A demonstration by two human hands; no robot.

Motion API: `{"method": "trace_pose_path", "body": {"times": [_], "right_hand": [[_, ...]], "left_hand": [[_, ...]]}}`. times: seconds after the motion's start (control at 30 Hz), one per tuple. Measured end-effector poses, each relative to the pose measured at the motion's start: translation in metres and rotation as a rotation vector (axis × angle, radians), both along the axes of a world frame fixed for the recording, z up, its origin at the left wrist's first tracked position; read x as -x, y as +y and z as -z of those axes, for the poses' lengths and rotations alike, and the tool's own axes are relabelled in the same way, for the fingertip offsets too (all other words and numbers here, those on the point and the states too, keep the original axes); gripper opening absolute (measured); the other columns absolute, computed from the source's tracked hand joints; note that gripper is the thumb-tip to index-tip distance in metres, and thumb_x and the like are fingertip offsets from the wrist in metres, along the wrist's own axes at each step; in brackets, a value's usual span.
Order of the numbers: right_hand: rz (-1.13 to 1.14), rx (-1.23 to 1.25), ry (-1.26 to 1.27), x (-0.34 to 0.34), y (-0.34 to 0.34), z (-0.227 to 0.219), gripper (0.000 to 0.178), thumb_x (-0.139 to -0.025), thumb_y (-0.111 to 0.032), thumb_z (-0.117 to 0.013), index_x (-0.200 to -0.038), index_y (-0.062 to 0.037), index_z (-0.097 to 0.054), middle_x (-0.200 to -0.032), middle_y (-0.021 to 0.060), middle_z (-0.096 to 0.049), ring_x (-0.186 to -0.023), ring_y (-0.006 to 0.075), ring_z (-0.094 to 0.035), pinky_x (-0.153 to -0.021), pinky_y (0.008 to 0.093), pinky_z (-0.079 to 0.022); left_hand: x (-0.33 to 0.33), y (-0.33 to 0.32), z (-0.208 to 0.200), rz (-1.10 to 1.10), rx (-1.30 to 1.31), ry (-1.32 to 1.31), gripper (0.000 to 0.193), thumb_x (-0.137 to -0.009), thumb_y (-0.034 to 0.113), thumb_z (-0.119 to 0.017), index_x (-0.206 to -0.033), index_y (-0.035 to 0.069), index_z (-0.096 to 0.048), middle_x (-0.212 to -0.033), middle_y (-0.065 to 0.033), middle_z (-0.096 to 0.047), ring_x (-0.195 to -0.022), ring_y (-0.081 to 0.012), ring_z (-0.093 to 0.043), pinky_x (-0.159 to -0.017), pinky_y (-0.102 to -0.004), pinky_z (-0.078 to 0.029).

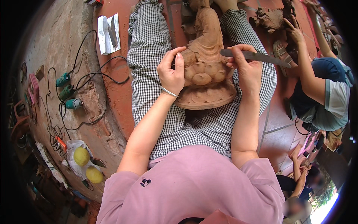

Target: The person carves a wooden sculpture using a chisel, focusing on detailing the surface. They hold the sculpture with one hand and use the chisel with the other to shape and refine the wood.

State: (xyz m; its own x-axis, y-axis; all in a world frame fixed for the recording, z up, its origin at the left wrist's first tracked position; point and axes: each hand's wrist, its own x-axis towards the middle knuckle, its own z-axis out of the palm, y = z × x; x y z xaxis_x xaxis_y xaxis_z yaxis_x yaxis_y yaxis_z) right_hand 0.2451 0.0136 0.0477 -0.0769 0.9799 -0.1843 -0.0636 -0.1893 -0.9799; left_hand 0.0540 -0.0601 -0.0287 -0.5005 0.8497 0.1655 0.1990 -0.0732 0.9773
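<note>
A brown carved wooden statue (206,69) with a petalled, lotus-like base stands between my legs, its base toward me. My left hand (172,74) is curled against its left side, with the thumb and fingers bent round the edge of the carving. In my right hand (249,71) is a long, flat grey file (269,59), gripped close to its left end. That end reaches the right side of the statue above the petals, while the tapered end points off to the right. Whether the file touches the wood I cannot tell.
Left of my legs lie several green rotary power tools (67,92) with tangled black cables (91,76). A white package (109,34) lies farther up. Two yellow round fruits (81,156) rest on a plastic bag. At right, another person (317,86) reaches toward a rough brown wood piece (269,19).
</note>
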Motion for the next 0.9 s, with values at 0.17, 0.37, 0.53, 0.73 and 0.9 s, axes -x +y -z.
{"method": "trace_pose_path", "body": {"times": [0.17, 0.37, 0.53, 0.73, 0.9], "right_hand": [[-0.092, -0.083, -0.264, 0.023, -0.008, -0.011, 0.02, -0.086, -0.01, -0.077, -0.099, 0.0038, -0.069, -0.079, 0.0077, -0.072, -0.067, 0.0103, -0.067, -0.064, 0.022, -0.054], [-0.114, -0.176, -0.599, 0.033, -0.013, -0.023, 0.021, -0.084, -0.014, -0.078, -0.091, 0.005, -0.072, -0.073, 0.0093, -0.072, -0.064, 0.012, -0.066, -0.06, 0.0256, -0.051], [-0.104, -0.265, -0.568, 0.033, -0.01, -0.008, 0.021, -0.086, -0.013, -0.076, -0.095, 0.006, -0.072, -0.076, 0.0107, -0.073, -0.068, 0.0128, -0.066, -0.064, 0.0272, -0.051], [-0.194, -0.179, -0.413, 0.019, 0.0, -0.011, 0.015, -0.089, -0.009, -0.072, -0.096, 0.0042, -0.073, -0.074, 0.0059, -0.069, -0.071, 0.0091, -0.061, -0.065, 0.0247, -0.048], [-0.646, -0.404, -0.687, 0.023, 0.019, -0.039, 0.014, -0.083, -0.006, -0.076, -0.089, 0.0034, -0.069, -0.098, 0.008, -0.073, -0.082, 0.0148, -0.068, -0.072, 0.0262, -0.054]], "left_hand": [[-0.004, 0.001, -0.007, -0.009, -0.003, 0.06, 0.022, -0.097, 0.014, -0.057, -0.106, 0.0, -0.071, -0.092, -0.0127, -0.071, -0.081, -0.0214, -0.068, -0.073, -0.0302, -0.052], [-0.004, 0.001, -0.009, -0.007, -0.008, 0.066, 0.021, -0.097, 0.013, -0.057, -0.106, 0.0, -0.071, -0.094, -0.0135, -0.072, -0.082, -0.0234, -0.069, -0.074, -0.0314, -0.054], [-0.003, 0.002, -0.006, -0.004, -0.026, 0.059, 0.022, -0.096, 0.014, -0.057, -0.106, 0.0, -0.071, -0.094, -0.0138, -0.072, -0.083, -0.0241, -0.07, -0.073, -0.0323, -0.054], [-0.002, 0.002, -0.008, -0.007, -0.04, 0.064, 0.021, -0.096, 0.012, -0.058, -0.105, 0.0, -0.071, -0.095, -0.0143, -0.072, -0.081, -0.0231, -0.07, -0.073, -0.0309, -0.055], [0.0, 0.001, -0.009, -0.013, -0.027, 0.057, 0.02, -0.095, 0.012, -0.058, -0.106, 0.0, -0.071, -0.096, -0.0139, -0.072, -0.08, -0.0231, -0.07, -0.073, -0.0305, -0.056]]}}
